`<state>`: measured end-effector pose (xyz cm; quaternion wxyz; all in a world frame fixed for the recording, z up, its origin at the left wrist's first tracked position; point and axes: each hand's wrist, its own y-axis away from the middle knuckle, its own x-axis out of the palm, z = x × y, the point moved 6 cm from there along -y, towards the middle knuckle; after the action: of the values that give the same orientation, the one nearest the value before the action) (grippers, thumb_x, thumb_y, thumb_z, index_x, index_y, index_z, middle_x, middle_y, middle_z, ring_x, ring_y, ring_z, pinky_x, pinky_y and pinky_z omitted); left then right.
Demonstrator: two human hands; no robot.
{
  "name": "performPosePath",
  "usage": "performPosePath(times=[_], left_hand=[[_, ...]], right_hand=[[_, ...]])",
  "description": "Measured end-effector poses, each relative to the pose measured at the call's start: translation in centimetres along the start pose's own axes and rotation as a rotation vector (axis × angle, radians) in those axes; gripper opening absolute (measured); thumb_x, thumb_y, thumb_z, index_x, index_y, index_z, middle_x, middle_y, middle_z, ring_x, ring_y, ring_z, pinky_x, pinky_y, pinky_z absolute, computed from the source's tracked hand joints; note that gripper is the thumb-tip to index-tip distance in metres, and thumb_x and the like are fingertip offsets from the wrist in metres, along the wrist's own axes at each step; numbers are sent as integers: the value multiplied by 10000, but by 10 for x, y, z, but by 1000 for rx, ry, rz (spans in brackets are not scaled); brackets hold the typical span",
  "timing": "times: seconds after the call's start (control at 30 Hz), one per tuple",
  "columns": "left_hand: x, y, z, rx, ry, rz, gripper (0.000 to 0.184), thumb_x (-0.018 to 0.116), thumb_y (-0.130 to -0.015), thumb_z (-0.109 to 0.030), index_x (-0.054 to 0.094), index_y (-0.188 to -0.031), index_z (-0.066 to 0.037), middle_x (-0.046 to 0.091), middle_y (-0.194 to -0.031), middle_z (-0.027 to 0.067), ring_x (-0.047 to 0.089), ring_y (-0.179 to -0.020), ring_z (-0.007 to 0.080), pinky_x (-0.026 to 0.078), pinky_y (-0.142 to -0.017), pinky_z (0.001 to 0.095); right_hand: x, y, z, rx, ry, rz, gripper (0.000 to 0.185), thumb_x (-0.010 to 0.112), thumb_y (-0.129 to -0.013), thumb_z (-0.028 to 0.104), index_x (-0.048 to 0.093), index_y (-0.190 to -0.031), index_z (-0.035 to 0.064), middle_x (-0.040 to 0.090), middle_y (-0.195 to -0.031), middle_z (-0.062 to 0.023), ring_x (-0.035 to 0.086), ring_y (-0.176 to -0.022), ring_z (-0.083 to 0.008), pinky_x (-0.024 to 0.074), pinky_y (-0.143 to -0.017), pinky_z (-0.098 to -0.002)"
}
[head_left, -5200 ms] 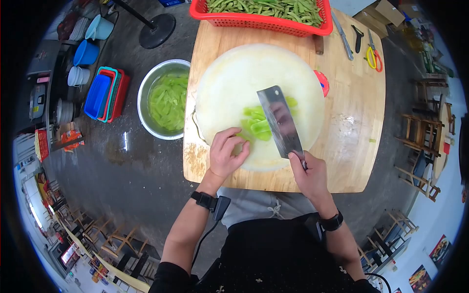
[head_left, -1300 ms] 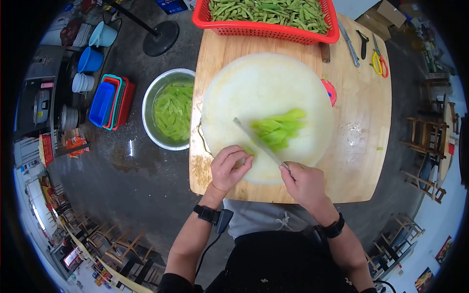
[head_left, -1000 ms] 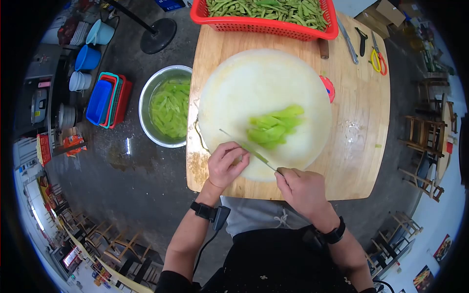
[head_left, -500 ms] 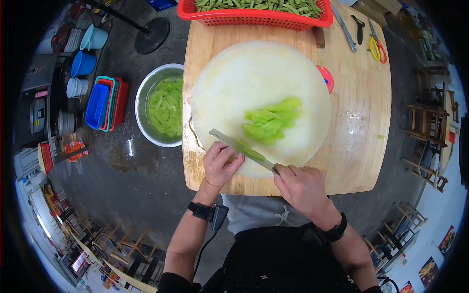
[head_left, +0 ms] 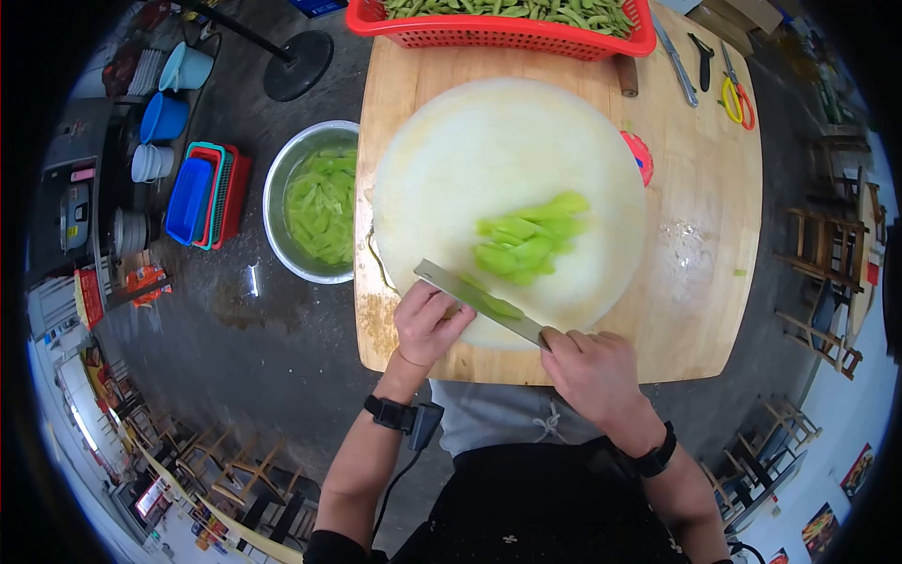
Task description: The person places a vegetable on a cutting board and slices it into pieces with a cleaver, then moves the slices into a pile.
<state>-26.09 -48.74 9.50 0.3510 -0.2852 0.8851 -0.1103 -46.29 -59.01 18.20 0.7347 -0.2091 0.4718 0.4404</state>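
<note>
My right hand (head_left: 592, 371) is wrapped round the handle of a cleaver (head_left: 484, 303), whose blade slants up and left over the near edge of the round white cutting board (head_left: 470, 150). A small green slice (head_left: 501, 306) lies along the blade's far side. My left hand (head_left: 427, 321) is curled at the blade's left part, fingers bent together; what they hold is hidden behind the blade. Beyond the cleaver, a loose pile of light green slices (head_left: 531, 240) rests on the board.
A red basket of green pods (head_left: 507, 36) stands at the wooden table's (head_left: 695, 282) far edge. Right of it lie a knife (head_left: 676, 66), a black peeler (head_left: 703, 64) and scissors (head_left: 735, 94). On the left is a metal basin (head_left: 272, 207) with green slices in water.
The pile of slices has grown since the oldest frame. The cleaver has moved from over the slices to the near left, beside my left hand, and its blade has tilted.
</note>
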Motion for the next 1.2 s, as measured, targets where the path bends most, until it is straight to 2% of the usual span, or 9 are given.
performPosePath(times=[0.07,0.13,0.37,0.63,0.77,1.07,1.2], left_hand=[[0,0,1,-3,1,-3,237,887,-708,-1,774,-915,-27,718,-922,100,703,-749,244,573,-626,347],[0,0,1,23,21,0,230,887,-715,4,774,-913,-30,723,-923,94,705,-754,239,577,-629,342],[-1,-2,-3,13,40,-2,229,886,-724,25,772,-914,-28,737,-944,96,716,-791,240,587,-644,336],[-1,-4,-6,37,40,-25,237,894,-739,20,787,-942,-37,744,-977,93,738,-848,250,607,-691,348],[-1,-7,-8,47,53,-28,235,906,-727,28,779,-917,-23,746,-980,109,740,-847,249,608,-713,336],[0,-5,-6,37,63,-30,252,917,-740,29,750,-915,-42,733,-971,96,736,-855,244,615,-720,338],[0,-5,-7,55,58,-18,286,911,-751,32,744,-970,-44,733,-984,107,741,-869,252,618,-730,342]], right_hand=[[1,1,-2,15,18,18,149,799,-910,196,750,-1012,100,624,-680,-45,612,-544,-275,490,-553,-401],[-3,1,-1,2,28,-7,132,771,-905,188,672,-944,110,612,-674,-22,640,-560,-246,505,-553,-383],[8,-11,1,-3,30,4,111,759,-910,181,680,-948,112,615,-673,-26,648,-565,-248,509,-556,-381],[21,-32,13,-3,77,-32,131,734,-920,156,654,-830,106,656,-663,-48,660,-537,-275,530,-539,-392],[22,-26,5,27,18,-28,118,724,-937,162,673,-849,104,673,-683,-62,683,-564,-285,542,-548,-406],[22,-6,-13,228,-81,3,226,697,-1021,261,700,-893,75,725,-778,-99,700,-622,-330,550,-575,-435],[18,-9,-10,232,-101,1,234,692,-1024,259,696,-885,71,724,-782,-114,697,-632,-348,547,-575,-446]])
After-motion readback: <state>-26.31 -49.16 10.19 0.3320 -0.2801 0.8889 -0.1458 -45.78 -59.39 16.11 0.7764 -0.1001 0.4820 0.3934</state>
